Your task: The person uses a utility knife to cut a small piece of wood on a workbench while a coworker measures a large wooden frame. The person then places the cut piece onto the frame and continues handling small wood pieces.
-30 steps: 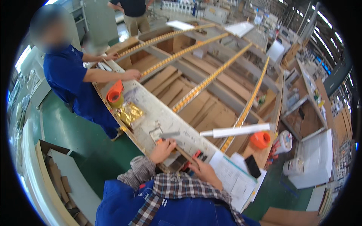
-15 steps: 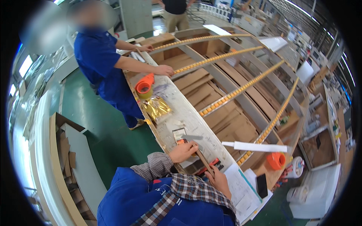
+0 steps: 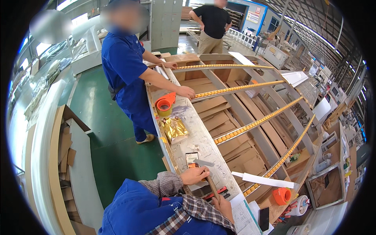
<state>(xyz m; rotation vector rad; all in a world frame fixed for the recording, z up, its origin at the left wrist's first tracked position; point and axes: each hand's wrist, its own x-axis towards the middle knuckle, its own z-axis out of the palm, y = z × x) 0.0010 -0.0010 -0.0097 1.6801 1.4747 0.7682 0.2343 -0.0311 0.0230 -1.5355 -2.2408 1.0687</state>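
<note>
My left hand (image 3: pixel 194 175) pinches the upper end of a narrow brown strip (image 3: pixel 212 185). Around its lower end my right hand (image 3: pixel 222 207) is closed. The strip slants across the near edge of the pale worktop (image 3: pixel 203 141); I cannot tell if it is wood or card. A grey, flat blade-like piece (image 3: pixel 204 163) lies just beyond my left fingers, beside a small printed packet (image 3: pixel 192 158). Next to the strip are red-and-black tools (image 3: pixel 217 192), partly hidden. Paper sheets (image 3: pixel 242 220) lie by my right hand, with a black phone (image 3: pixel 263 218) on them.
Roller rails (image 3: pixel 258 122) with yellow rollers cross the frame beyond the worktop. A co-worker in blue (image 3: pixel 125 66) leans on its far left end, near an orange tape dispenser (image 3: pixel 164 104) and gold bag (image 3: pixel 175 129). A white strip (image 3: pixel 266 180) and orange tape roll (image 3: pixel 281 196) lie right.
The view has tilted upward, showing more of the person in black at the back. Both my hands stay on the brown strip. The co-worker's hands remain on the frame's edge.
</note>
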